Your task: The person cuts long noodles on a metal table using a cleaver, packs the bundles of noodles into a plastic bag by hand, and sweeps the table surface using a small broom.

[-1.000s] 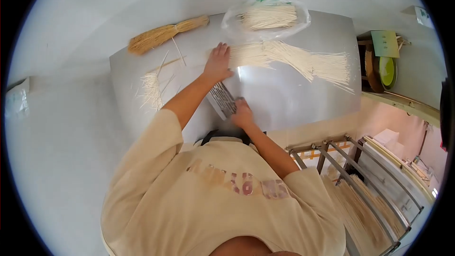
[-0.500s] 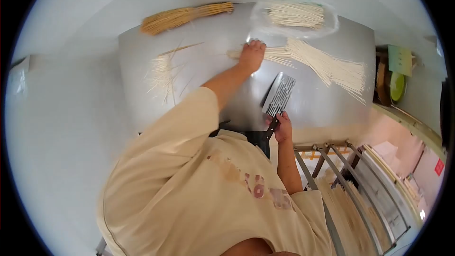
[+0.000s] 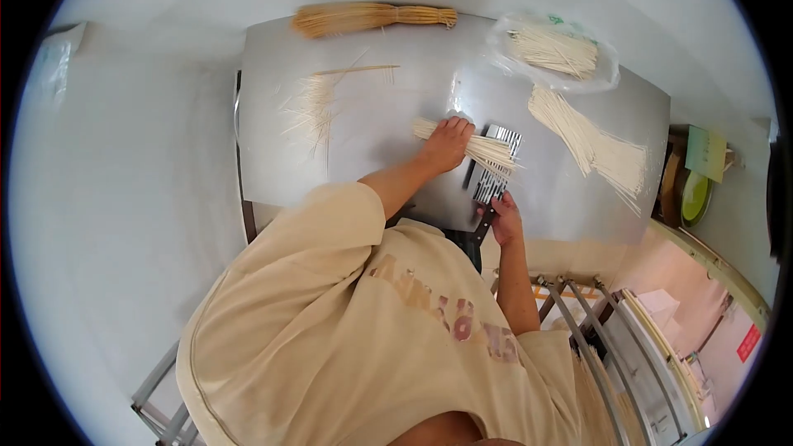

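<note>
Table [image 3: 372, 116], one | left fingers [image 3: 455, 123] clasp one strand bundle [image 3: 493, 154] | right fingers [image 3: 506, 200] grip one cleaver [image 3: 491, 189]

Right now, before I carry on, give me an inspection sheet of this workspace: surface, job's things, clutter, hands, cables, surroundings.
Surface: grey table, with a bright reflection near its middle.
Job's things: cleaver; pale bundle crossing above its blade, contact unclear; strand pile on the right; plastic bag of strands at the far side.
Clutter: thin scraps scattered on the left; straw brush at the far edge.
Hands: left hand grips the bundle; right hand holds the cleaver's handle.
Cables: nothing seen.
Surroundings: green bowl beyond the table's right edge.
</note>
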`<state>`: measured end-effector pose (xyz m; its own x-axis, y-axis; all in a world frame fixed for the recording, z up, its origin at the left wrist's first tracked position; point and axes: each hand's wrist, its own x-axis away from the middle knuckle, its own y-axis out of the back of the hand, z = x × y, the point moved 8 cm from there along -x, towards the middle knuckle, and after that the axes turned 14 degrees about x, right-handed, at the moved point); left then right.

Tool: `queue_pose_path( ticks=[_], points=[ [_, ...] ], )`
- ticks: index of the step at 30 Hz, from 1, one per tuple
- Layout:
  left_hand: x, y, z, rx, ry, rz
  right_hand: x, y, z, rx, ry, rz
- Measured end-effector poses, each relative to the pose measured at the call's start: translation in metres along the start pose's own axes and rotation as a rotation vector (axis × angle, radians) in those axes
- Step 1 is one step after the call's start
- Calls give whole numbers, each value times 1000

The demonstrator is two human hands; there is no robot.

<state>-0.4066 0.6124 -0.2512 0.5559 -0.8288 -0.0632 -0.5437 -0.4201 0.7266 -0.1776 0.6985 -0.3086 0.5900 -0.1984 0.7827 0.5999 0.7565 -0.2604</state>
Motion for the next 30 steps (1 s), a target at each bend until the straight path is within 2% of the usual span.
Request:
queue_pose_path(
  ticks=[4, 6, 8, 10, 11, 12, 13, 14, 15, 16, 17, 18, 21, 22, 24, 25, 26, 28, 29, 30],
  points=[
    [-10, 12, 19, -32, 46, 99, 7, 5, 24, 79, 38, 11],
    [-14, 34, 25, 159, 206, 74, -6, 34, 16, 285, -20, -27],
    [-17, 46, 24, 237, 209, 53, -13, 45, 15, 418, -42, -46],
    [-21, 51, 14, 451, 199, 115, 15, 36, 80, 1344, 451, -589],
    [-20, 60, 7, 455, 195, 104, 15, 26, 95, 1195, 524, -548],
    [-15, 66, -11, 796, 364, 310, 29, -10, 119, 1003, 523, -428],
    [-2, 64, -32, 1133, 529, 524, 35, -51, 131, 651, 442, -171],
    [1, 68, -38, 1138, 523, 517, 39, -87, 148, 552, 491, 27],
    [12, 61, -50, 1274, 571, 688, 45, -119, 162, 451, 533, 223],
    [22, 58, -64, 1403, 613, 864, 52, -142, 178, 459, 538, 224],
    [26, 68, -78, 1398, 543, 964, 60, -170, 184, 254, 433, 350],
    [31, 69, -78, 1403, 538, 963, 64, -191, 183, 46, 319, 467],
    [39, 72, -72, 1392, 443, 1045, 58, -209, 185, 89, 419, 463],
    [41, 87, -73, 1400, 442, 1043, 62, -222, 182, 93, 414, 462],
    [44, 120, -56, 866, 267, 856, 76, -220, 193, 261, 680, 130],
    [45, 104, -19, 651, 52, 629, 69, -212, 183, 243, 721, 95],
    [59, 95, -2, 652, 53, 629, 57, -209, 171, 244, 719, 95],
    [69, 106, 44, 457, 270, 252, 25, -185, 148, 457, 692, -194],
    [75, 96, 47, 459, 271, 256, 7, -179, 137, 512, 642, -221],
    [85, 93, 60, 485, 423, 138, -4, -175, 131, 509, 637, -225]
  ],
)
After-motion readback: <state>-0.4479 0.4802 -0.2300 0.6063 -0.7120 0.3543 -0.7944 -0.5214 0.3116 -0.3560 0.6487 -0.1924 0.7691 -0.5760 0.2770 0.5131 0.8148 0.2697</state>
